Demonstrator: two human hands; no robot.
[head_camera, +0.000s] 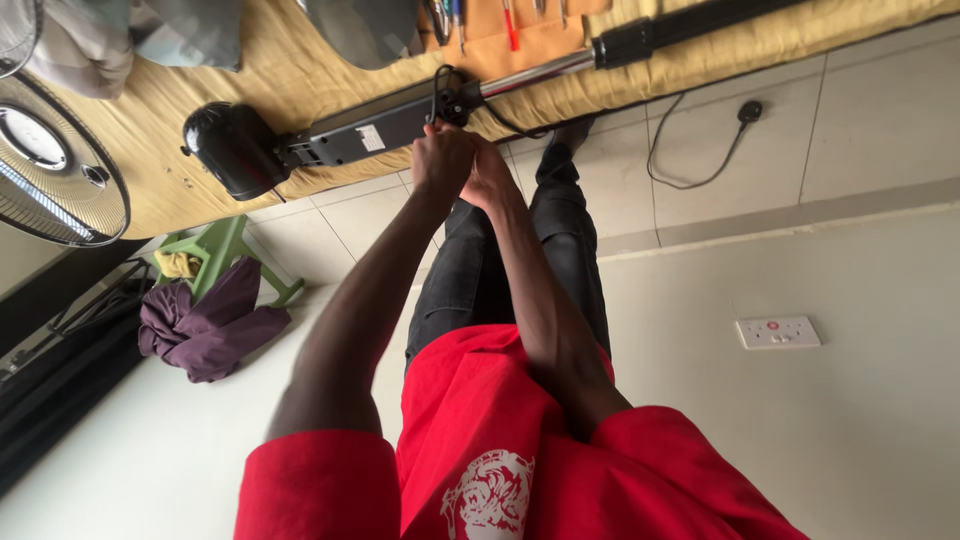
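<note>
Two hands working on a fan stand

Both arms are stretching out; the left hand and right hand are curling together on the long black plastic fan base, fingers hiding their grip.

Scene evenly lit by soft, diffuse daylight; no single source is seen. Shadows are faint, the darkest being cast under the edge of the mat onto the floor tiles. A mild sheen is noted on the chrome pole and on the black motor housing. Strong wide-angle bending is seen at the borders. Focus is held mid-frame; the red shirt nearest the lens is slightly softened.
</note>
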